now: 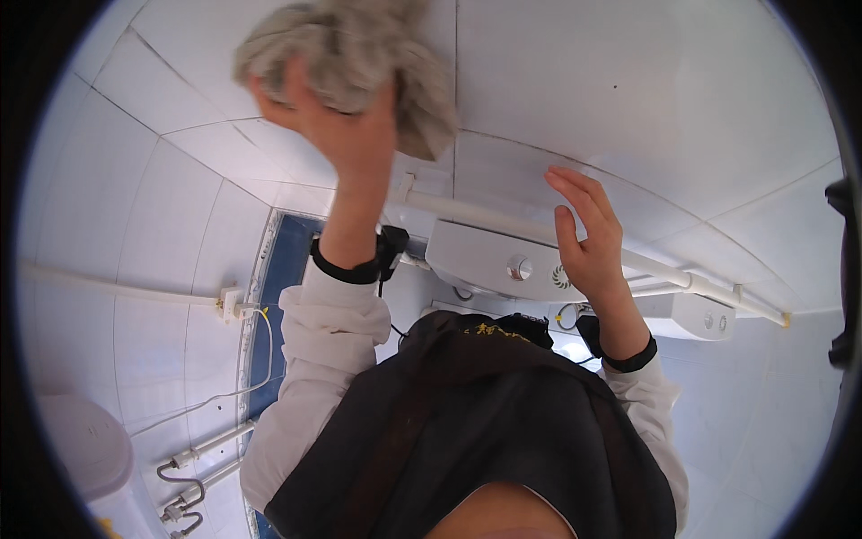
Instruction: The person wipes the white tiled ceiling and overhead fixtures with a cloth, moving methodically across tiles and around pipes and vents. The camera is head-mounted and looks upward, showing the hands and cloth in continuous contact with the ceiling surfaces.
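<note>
A bunched grey-beige cloth [314,49] is gripped in my left hand [346,126], raised at the upper left against the white tiled wall [575,72]. My fingers press into its folds, and part of the cloth hangs down on the right of the hand. My right hand [588,238] is lifted on the right, fingers stretched out and holding nothing. It is in front of a white pipe and close to a white box-shaped unit [485,260] with round openings. Each wrist wears a black band.
White pipes [646,265] run along the wall, with a second white unit [696,316] farther right. At left are a socket with a plug [235,305] and hanging cord, a blue door-like panel [292,247], bent metal hoses [184,494] and a pale lidded container [85,445].
</note>
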Motion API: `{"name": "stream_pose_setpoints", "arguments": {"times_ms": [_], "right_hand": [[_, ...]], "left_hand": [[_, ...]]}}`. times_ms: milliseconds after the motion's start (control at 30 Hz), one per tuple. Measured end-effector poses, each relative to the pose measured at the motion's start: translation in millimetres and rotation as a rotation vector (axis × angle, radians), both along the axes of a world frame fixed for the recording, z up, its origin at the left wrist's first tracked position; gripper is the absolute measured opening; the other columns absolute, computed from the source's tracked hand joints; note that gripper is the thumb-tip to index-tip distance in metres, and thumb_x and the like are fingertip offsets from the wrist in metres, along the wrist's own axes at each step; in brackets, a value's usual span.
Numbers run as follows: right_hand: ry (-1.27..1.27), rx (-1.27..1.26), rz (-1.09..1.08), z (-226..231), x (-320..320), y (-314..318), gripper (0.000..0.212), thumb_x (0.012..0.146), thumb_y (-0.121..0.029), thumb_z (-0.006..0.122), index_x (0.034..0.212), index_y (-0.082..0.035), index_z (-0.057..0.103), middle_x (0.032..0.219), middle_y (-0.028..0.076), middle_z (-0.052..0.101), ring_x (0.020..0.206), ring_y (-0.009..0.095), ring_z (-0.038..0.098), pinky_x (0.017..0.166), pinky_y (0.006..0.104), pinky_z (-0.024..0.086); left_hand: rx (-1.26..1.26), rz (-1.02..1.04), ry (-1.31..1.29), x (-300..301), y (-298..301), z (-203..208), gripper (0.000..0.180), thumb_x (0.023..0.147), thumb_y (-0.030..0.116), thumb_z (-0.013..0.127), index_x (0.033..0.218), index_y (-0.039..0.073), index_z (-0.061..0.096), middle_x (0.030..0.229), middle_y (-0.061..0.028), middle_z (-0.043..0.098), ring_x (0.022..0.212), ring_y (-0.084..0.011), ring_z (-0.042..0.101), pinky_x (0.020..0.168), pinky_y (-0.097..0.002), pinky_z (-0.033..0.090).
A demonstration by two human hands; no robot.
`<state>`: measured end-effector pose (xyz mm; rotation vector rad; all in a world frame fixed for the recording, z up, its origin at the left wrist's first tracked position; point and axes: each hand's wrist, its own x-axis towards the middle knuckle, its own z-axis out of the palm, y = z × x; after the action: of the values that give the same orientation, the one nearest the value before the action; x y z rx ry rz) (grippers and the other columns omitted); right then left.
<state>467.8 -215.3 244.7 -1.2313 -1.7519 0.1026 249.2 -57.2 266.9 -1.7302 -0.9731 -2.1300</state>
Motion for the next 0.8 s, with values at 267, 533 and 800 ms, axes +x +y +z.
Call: {"name": "stream_pose_setpoints", "arguments": {"times_ms": [267, 533, 800], "right_hand": [[0.028, -0.051, -0.067, -14, 4, -3, 0.033, 0.082, 0.006, 0.049, 0.111, -0.004, 0.062, 0.112, 0.014, 0.061, 0.102, 0.028, 0.060, 0.088, 0.0327, 0.046], [0.034, -0.089, -0.155, -24, 20, -13, 0.030, 0.084, 0.005, 0.049, 0.110, -0.005, 0.062, 0.107, 0.012, 0.061, 0.093, 0.027, 0.061, 0.081, 0.0310, 0.048], [0.129, -0.189, -0.325, -50, 46, -46, 0.027, 0.086, 0.003, 0.049, 0.107, -0.005, 0.063, 0.104, 0.012, 0.063, 0.092, 0.026, 0.062, 0.081, 0.0308, 0.048]], "left_hand": [[-0.119, -0.099, 0.211, 43, -40, -85, 0.043, 0.060, 0.013, 0.077, 0.102, 0.018, 0.066, 0.137, -0.0243, 0.018, 0.129, -0.0484, 0.018, 0.104, -0.0564, 0.024], [0.103, -0.079, 0.403, 38, -27, -74, 0.045, 0.063, 0.019, 0.078, 0.103, 0.016, 0.060, 0.136, -0.0206, 0.021, 0.129, -0.0457, 0.019, 0.103, -0.0553, 0.025], [0.112, -0.078, 0.384, 75, -34, -65, 0.051, 0.065, 0.024, 0.080, 0.110, 0.021, 0.056, 0.136, -0.0152, 0.027, 0.129, -0.0405, 0.023, 0.099, -0.0526, 0.030]]}}
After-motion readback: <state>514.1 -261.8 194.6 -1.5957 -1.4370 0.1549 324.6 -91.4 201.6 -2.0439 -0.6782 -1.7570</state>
